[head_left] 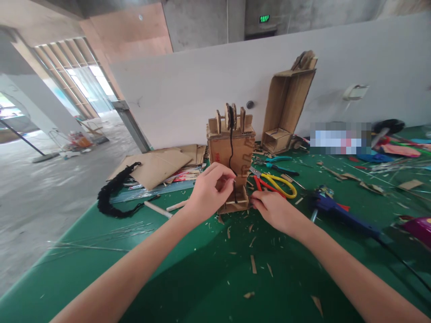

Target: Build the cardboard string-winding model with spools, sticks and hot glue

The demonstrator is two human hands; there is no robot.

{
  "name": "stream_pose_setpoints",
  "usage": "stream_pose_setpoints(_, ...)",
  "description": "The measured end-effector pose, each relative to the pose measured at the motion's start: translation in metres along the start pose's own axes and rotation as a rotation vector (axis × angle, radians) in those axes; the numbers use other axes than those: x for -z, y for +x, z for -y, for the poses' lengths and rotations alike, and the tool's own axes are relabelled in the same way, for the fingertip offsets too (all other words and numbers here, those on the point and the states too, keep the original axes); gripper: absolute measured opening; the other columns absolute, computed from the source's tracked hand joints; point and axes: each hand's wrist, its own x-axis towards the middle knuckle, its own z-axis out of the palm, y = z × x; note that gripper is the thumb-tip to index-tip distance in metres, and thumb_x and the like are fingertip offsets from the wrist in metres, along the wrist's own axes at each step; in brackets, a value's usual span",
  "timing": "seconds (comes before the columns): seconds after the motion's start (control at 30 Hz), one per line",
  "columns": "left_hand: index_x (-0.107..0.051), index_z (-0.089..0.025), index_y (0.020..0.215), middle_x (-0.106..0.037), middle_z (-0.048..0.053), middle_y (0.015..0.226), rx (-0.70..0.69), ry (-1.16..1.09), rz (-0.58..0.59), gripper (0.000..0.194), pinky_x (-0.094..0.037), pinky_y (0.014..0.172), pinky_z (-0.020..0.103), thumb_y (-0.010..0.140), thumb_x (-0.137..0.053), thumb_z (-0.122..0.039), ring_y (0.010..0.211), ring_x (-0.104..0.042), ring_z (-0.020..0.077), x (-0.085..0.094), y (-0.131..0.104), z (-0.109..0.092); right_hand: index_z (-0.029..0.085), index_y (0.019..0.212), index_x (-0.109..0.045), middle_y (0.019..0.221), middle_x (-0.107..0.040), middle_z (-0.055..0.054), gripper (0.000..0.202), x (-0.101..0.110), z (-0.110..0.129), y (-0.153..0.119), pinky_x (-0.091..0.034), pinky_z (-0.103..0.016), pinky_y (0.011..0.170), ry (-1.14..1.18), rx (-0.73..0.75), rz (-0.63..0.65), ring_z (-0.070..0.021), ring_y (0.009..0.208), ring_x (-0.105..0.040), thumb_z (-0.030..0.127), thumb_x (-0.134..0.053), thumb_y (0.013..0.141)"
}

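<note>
An upright cardboard model [218, 150] stands on the green table, with cardboard discs at its top. A black cord [230, 150] runs from the discs down its front to a small open cardboard box [239, 207] at the base. My left hand [215, 186] is in front of the model, thumb and index finger pinched on the cord just above the box. My right hand [269, 206] is by the right side of the box, its fingers curled in at the box's edge; whether they grip anything there is hidden.
Scissors with red and yellow handles [284, 185] and teal-handled pliers [278, 168] lie right of the model. A blue glue gun [346, 215] is farther right. Behind stands another cardboard structure [289, 98]. Flat cardboard [161, 163] and a black fuzzy coil [104, 202] lie left.
</note>
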Motion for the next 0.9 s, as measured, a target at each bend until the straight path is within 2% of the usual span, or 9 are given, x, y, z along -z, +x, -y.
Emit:
stream_pose_setpoints(0.17, -0.057, -0.018, 0.083, -0.058, 0.002, 0.085, -0.118, 0.082, -0.053, 0.017, -0.047, 0.068, 0.024, 0.079, -0.05, -0.003, 0.077, -0.056, 0.0111, -0.004, -0.003, 0.003, 0.019, 0.071, -0.053, 0.07, -0.058, -0.003, 0.022, 0.001, 0.001, 0.0, -0.037, -0.026, 0.064, 0.027, -0.003, 0.004, -0.0149, 0.065, -0.054, 0.016, -0.039, 0.088)
stream_pose_setpoints(0.57, -0.056, -0.018, 0.085, -0.056, 0.002, 0.086, -0.162, 0.104, -0.096, 0.018, -0.047, 0.071, 0.025, 0.08, -0.049, -0.002, 0.079, -0.055, 0.0113, -0.01, -0.007, 0.011, 0.018, 0.074, -0.057, 0.072, -0.059, -0.003, 0.017, 0.002, 0.0, -0.002, -0.037, -0.027, 0.065, 0.066, 0.035, -0.018, -0.0143, 0.066, -0.052, 0.014, -0.045, 0.086)
stream_pose_setpoints(0.77, -0.056, -0.019, 0.086, -0.055, 0.003, 0.086, -0.175, 0.073, -0.117, 0.016, -0.048, 0.072, 0.026, 0.082, -0.048, -0.005, 0.08, -0.055, 0.0122, -0.016, -0.011, 0.016, 0.018, 0.072, -0.056, 0.072, -0.061, -0.004, 0.027, 0.0, -0.004, -0.002, -0.036, -0.029, 0.065, -0.022, 0.044, -0.042, -0.0167, 0.07, -0.054, 0.022, -0.038, 0.091)
stream_pose_setpoints(0.9, -0.056, -0.019, 0.088, -0.055, 0.003, 0.089, -0.151, 0.026, -0.126, 0.016, -0.049, 0.07, 0.025, 0.083, -0.049, -0.007, 0.08, -0.056, 0.0123, -0.021, -0.015, 0.019, 0.019, 0.072, -0.056, 0.072, -0.061, -0.004, 0.025, 0.0, -0.003, -0.002, -0.036, -0.028, 0.064, -0.026, 0.039, -0.018, -0.0157, 0.068, -0.054, 0.02, -0.04, 0.09)
